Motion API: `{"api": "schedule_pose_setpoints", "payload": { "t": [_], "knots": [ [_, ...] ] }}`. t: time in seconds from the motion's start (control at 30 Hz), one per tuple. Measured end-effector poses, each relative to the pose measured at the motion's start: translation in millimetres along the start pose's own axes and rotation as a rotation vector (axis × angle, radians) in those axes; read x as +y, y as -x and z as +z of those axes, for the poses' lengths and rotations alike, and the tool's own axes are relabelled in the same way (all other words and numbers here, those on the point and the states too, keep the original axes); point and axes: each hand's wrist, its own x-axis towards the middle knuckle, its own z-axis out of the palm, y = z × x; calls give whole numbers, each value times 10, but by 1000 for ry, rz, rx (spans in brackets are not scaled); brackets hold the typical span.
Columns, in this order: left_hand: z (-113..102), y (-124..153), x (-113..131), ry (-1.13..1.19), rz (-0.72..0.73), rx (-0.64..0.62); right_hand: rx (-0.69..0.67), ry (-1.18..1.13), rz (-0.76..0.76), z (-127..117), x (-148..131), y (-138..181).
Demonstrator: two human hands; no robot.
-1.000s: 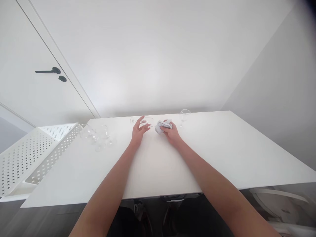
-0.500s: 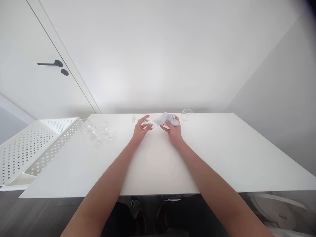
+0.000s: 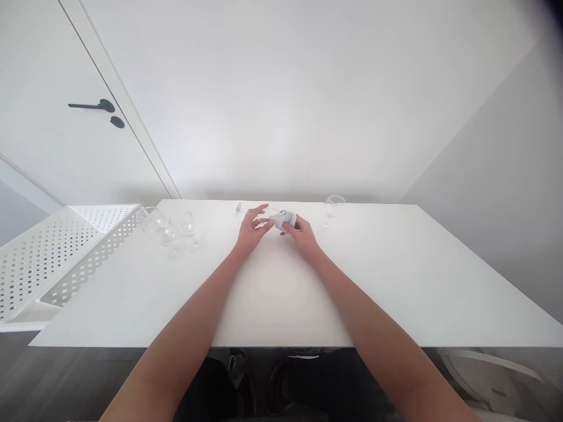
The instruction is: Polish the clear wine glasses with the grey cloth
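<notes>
Pale room: plain wall (image 3: 272, 111) behind, door (image 3: 48, 94) far left, white table (image 3: 281, 305) across the foreground. White perforated panel (image 3: 39, 258) off the table's left end.

Centre, far edge: stemmed glass (image 3: 269, 213) tipped on its side, foot to the left, mouth to the right. Left hand (image 3: 250, 232) cupped about the bowl, thumb and fingers on either side. Right hand (image 3: 307, 235) pinching a grey-white cloth (image 3: 284, 222).

Change over the last half second: cloth was flared loosely, farther right; now bunched up at the glass's mouth, hands closer together. My reading: cloth brought into wiping contact at the rim. Whether any is tucked inside, cannot tell.

Standing glass (image 3: 335, 207) to the right, clear glasses (image 3: 182, 224) grouped left, count uncertain; neither looks disturbed.
</notes>
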Motion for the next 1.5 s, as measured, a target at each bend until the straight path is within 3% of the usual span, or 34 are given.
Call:
{"api": "schedule_pose_setpoints", "payload": {
  "t": [0.17, 0.33, 0.43, 0.6, 0.7, 0.83, 0.97, 1.2, 1.27, 1.37, 1.5],
  "knots": [
    [20, 0, 2, 20, 30, -60, 142, 144, -159, -15, -5, 4],
    [-9, -15, 39, 67, 49, 83, -105, 202, -251, 62, -98, 60],
    [-42, -17, 58, 59, 66, 65, -160, 215, -272, 45, -117, 74],
    [-45, 4, 61, -2, 146, -87, -274, 183, -39, -53, -91, 106],
    [-26, 27, 81, -27, 170, -197, -388, -34, 119, -66, -119, 126],
    [-17, 31, 122, 79, 159, -177, -351, -352, 242, -59, -193, 115],
    [-10, 7, 133, 178, 133, -221, -342, -323, 244, -22, -195, 98],
    [15, 24, 130, 311, -41, -194, -323, 175, -15, 149, -98, 161],
    [15, 37, 153, 270, -20, -220, -334, 124, 18, 158, -112, 174],
    [11, 41, 186, 259, 57, -244, -368, -159, 163, 127, -150, 172],
    [12, 23, 170, 178, 96, -191, -365, -374, 254, 96, -152, 145]
  ]
}}
